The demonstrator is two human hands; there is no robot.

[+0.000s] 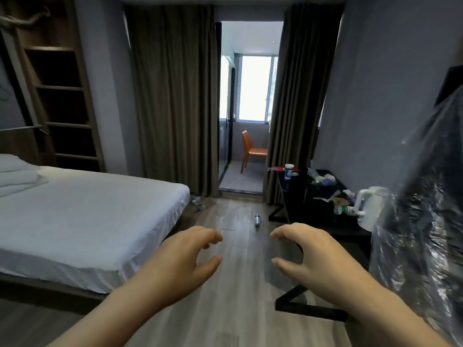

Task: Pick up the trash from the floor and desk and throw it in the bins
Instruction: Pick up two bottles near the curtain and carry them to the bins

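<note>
My left hand (184,256) and my right hand (309,254) are held out in front of me over the wooden floor, fingers curled apart, with nothing in either. A can (257,220) lies on the floor ahead, past my hands. Crushed bottles (198,204) lie on the floor by the bed's far corner. The black desk (350,230) on the right carries a paper cup (288,171), a plastic bottle (344,210), wrappers and other litter (323,180). No bin is in view.
A bed with white sheets (82,216) fills the left. A white kettle (369,207) stands on the desk. Clear plastic film (421,221) hangs close at the right edge. Curtains frame a doorway to a balcony with an orange chair (251,151).
</note>
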